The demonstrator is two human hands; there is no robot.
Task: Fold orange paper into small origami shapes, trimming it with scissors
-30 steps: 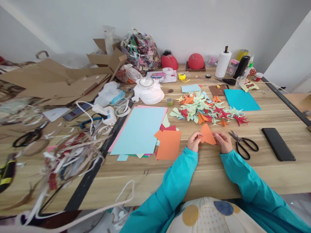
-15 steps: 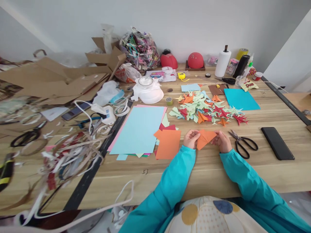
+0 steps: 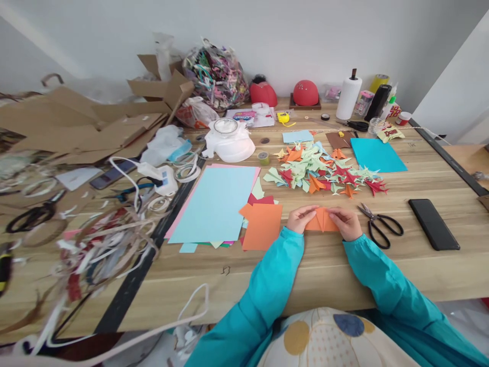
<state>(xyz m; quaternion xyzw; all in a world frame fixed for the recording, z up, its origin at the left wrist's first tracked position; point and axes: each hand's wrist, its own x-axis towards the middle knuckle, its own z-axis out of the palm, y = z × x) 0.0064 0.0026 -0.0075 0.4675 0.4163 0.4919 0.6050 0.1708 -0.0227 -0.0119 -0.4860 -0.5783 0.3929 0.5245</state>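
A small folded orange paper lies flat on the wooden table right in front of me. My left hand presses its left side with curled fingers. My right hand holds down its right side, fingers bent over the edge. Both arms wear teal sleeves. A pile of several folded paper shapes in green, red and orange lies just beyond the hands. Black scissors rest to the right of my right hand.
Orange sheets and a stack of light blue and pink paper lie to the left. A black phone and a blue sheet are at right. Cardboard, tape strips and black scissors clutter the left side.
The orange paper was held raised with a point upward; both hands have brought it down and pressed it flat on the table.
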